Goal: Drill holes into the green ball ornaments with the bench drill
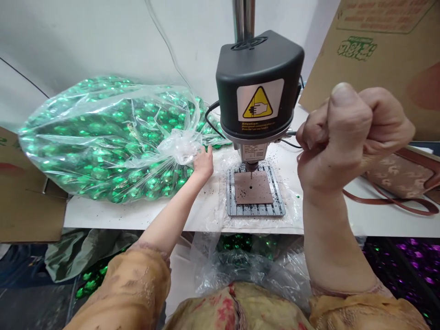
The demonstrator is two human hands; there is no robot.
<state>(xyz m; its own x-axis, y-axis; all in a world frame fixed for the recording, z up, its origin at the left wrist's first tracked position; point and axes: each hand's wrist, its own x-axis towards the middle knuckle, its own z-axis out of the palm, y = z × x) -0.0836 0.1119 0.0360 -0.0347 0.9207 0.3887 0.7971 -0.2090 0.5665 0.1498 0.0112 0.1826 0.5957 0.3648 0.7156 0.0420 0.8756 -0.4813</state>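
My left hand [204, 163] is at the gathered knot of a clear plastic bag [180, 146] full of shiny green faceted balls [103, 172]. Its fingers curl beside the plastic, and whatever they hold is hidden. Raised at the right, my right hand [350, 133] is closed in a fist around the end of the drill press handle [290, 134]; most of that handle is covered by the fingers. Between my hands stands the black drill press [261, 64]. Its bit points down over a brown square board [252, 195] with a small hole, lying on the slotted metal base [232, 208].
Dark shavings lie about the base on the white table [192, 217]. A patterned bag with a brown strap [398, 176] and a cardboard box [388, 59] are at the right. Another box [30, 197] stands left. Crumpled clear plastic [247, 270] hangs below the table edge.
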